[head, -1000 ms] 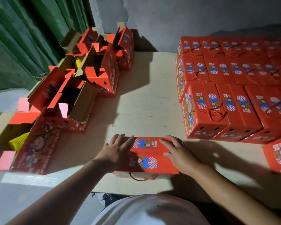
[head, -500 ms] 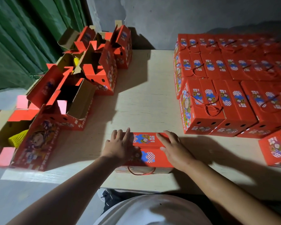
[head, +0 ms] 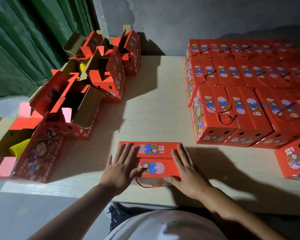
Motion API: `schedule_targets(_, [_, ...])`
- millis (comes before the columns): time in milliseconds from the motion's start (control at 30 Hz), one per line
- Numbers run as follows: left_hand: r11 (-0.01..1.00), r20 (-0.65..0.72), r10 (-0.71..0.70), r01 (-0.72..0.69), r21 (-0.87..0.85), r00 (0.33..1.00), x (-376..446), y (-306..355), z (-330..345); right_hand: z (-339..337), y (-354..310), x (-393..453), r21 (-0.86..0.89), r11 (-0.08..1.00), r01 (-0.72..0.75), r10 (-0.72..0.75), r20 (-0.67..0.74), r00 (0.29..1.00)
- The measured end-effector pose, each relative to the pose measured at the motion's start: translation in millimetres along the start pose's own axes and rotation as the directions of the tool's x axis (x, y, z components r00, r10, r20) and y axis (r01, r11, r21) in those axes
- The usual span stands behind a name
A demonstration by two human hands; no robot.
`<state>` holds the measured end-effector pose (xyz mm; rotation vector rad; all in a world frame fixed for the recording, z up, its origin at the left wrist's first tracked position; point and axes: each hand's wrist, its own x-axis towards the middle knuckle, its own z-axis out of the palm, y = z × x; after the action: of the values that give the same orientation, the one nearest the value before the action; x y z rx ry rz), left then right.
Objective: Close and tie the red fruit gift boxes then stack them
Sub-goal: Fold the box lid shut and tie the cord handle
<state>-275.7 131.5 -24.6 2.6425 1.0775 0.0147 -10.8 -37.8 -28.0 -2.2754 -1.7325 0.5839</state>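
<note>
Pressing flat with fingers spread, the left hand [head: 120,168] and right hand [head: 187,172] hold down the lid flaps of the red gift box [head: 152,160] at the table's [head: 156,101] near edge, where lifting early could let them spring open.

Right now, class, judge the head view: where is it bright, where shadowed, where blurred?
Head view: table brightly lit at centre; hard shadows fall right of the right hand; far closed boxes dim and blurred; edges bend, wide-angle.
</note>
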Motion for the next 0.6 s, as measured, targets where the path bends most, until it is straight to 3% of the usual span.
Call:
schedule_targets(267, [0.999,0.030,-0.018,0.019,-0.041,0.999,-13,-2,7,5,2,-6,-0.063,0.998,-0.007,0.009,0.037,0.999])
schedule_targets(333, [0.992,-0.018,-0.086,0.084,-0.090,0.996,-18,0,8,2,0,-5,-0.069,0.998,-0.011,0.013,0.037,0.999])
schedule_targets(400, [0.929,-0.077,-0.258,0.225,-0.295,0.963,-26,4,13,-4,-1,1,-0.013,0.999,-0.043,0.044,0.032,0.999])
schedule_targets(433, [0.842,-0.055,-0.372,0.312,-0.440,0.927,-32,8,15,-8,-2,6,0.033,0.997,-0.067,0.066,0.033,0.997])
schedule_targets(500, [0.565,0.084,-0.545,0.440,-0.698,0.834,-41,13,18,-18,-5,23,0.139,0.981,-0.133,0.128,0.044,0.991])
schedule_targets(567, [0.273,0.257,-0.595,0.492,-0.826,0.762,-45,15,20,-30,-8,43,0.222,0.949,-0.223,0.207,0.094,0.974])
schedule_targets(600, [0.177,0.315,-0.586,0.497,-0.850,0.747,-46,15,20,-34,-10,52,0.236,0.939,-0.251,0.229,0.116,0.967])
